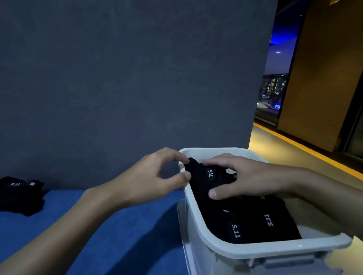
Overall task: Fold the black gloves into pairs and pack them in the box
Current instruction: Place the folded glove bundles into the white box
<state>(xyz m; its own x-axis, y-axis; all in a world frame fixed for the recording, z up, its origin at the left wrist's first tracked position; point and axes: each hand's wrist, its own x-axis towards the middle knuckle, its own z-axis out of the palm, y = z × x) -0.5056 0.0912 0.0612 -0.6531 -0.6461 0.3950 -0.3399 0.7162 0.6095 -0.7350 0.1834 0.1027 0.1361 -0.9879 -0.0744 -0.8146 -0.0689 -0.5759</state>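
A folded pair of black gloves (205, 176) with a white "5.11" label sits at the far end of the white plastic box (217, 242). My left hand (153, 176) pinches its left edge over the box rim between thumb and fingertips. My right hand (247, 178) lies on top of it, fingers curled over the far side and thumb against the near side. Below it, more black gloves (254, 227) with "5.11" labels lie packed inside the box. Another black glove bundle (11, 194) rests on the blue surface at the far left.
The box stands at the right end of a blue padded surface (105, 240) and has a grey latch (291, 272) on its near side. A dark grey wall panel (116, 66) rises directly behind. A floor with a yellow stripe (315, 151) runs off to the right.
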